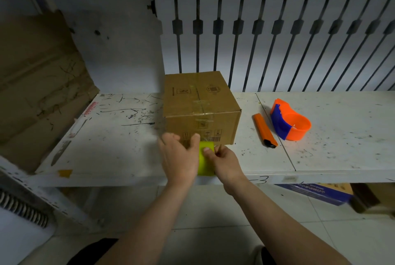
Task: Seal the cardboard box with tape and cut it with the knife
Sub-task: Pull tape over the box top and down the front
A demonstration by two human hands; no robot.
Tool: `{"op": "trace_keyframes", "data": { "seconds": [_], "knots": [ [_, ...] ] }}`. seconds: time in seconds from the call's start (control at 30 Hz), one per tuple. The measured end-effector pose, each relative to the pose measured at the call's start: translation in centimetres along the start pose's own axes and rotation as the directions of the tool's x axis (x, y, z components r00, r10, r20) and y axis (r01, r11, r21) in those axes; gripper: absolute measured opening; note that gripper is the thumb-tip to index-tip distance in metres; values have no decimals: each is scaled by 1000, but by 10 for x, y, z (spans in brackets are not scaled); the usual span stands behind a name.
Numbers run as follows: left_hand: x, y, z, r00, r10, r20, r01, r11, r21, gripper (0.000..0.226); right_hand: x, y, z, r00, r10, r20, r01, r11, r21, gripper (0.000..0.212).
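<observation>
A closed cardboard box (201,102) stands on the white table (119,136), with clear tape running over its top seam and down its near face. Just in front of the box, both my hands hold a yellow-green tape roll (205,162). My left hand (179,155) wraps the roll's left side, thumb up against the box's lower front. My right hand (224,160) pinches the roll's top edge, where the tape end seems to lie. An orange utility knife (264,130) lies flat to the right of the box, untouched.
An orange and blue tape dispenser (288,123) sits right of the knife. A flattened cardboard sheet (38,85) leans at the far left. A slatted white panel (277,36) rises behind the table. A blue box (316,194) lies on the floor under the table's right side.
</observation>
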State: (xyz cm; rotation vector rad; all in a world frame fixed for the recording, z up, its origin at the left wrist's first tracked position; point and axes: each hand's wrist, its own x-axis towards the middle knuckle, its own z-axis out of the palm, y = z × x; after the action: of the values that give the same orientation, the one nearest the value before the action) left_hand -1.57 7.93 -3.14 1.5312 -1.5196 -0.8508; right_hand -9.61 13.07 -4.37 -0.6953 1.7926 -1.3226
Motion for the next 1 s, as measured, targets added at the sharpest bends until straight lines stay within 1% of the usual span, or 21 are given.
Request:
{"op": "trace_keyframes", "data": {
  "seconds": [0.03, 0.1, 0.17, 0.2, 0.27, 0.3, 0.33, 0.37, 0.4, 0.47, 0.5, 0.6, 0.67, 0.73, 0.8, 0.87, 0.9, 1.0],
  "knots": [
    [0, -3, 5, 991, -96, 97, 103, 992, -66, 56, 0, 0, -1, 1000, 0, 10, 0, 1000, -12, 20],
    [2, -6, 14, 938, -238, 250, 282, 947, -155, 74, 0, 0, -3, 1000, 5, 30, -3, 998, -64, 18],
    [6, -11, 22, 905, -284, 318, 347, 923, -163, 77, 1, 1, -7, 1000, 12, 29, -8, 993, -114, 20],
    [7, -10, 23, 894, -291, 342, 363, 916, -170, 73, 4, 2, -11, 1000, 20, -3, -21, 993, -118, 20],
    [5, -6, 20, 875, -293, 385, 395, 892, -219, 53, 11, 4, -23, 992, 0, -125, -13, 994, -109, 17],
    [4, -6, 20, 868, -295, 399, 411, 877, -247, 42, 15, 7, -31, 979, -35, -201, 3, 988, -155, 17],
    [5, -8, 21, 860, -300, 413, 428, 865, -263, 35, 22, 10, -39, 959, -88, -270, 17, 967, -255, 17],
    [4, -9, 21, 853, -303, 425, 440, 855, -273, 31, 30, 14, -48, 935, -160, -317, 29, 924, -381, 18],
    [3, -9, 22, 850, -302, 432, 445, 850, -281, 26, 39, 19, -58, 915, -232, -330, 38, 864, -502, 22],
    [0, -6, 22, 862, -292, 415, 432, 852, -296, 16, 59, 28, -75, 901, -315, -297, 33, 735, -677, 36],
    [-1, -5, 23, 870, -288, 400, 423, 852, -307, 16, 69, 30, -82, 902, -328, -280, 18, 677, -735, 40],
    [-1, -3, 26, 888, -279, 366, 402, 858, -320, 27, 96, 37, -95, 931, -289, -223, -58, 486, -872, 49],
    [-2, -2, 27, 890, -278, 362, 400, 858, -322, 41, 106, 37, -99, 951, -205, -232, -125, 431, -894, 52],
    [-2, -1, 28, 895, -271, 355, 390, 862, -324, 50, 111, 37, -100, 959, -143, -246, -171, 400, -900, 49],
    [-1, -1, 27, 891, -275, 362, 395, 863, -316, 55, 111, 36, -100, 955, -156, -253, -173, 399, -900, 43],
    [0, -1, 27, 884, -282, 373, 403, 864, -303, 56, 109, 33, -98, 942, -210, -263, -149, 442, -884, 39],
    [0, -1, 27, 882, -283, 378, 406, 863, -301, 55, 107, 32, -97, 937, -227, -265, -138, 456, -879, 41],
    [1, -1, 28, 872, -292, 392, 424, 853, -306, 54, 101, 26, -95, 937, -190, -292, -156, 522, -839, 43]
  ]
}}
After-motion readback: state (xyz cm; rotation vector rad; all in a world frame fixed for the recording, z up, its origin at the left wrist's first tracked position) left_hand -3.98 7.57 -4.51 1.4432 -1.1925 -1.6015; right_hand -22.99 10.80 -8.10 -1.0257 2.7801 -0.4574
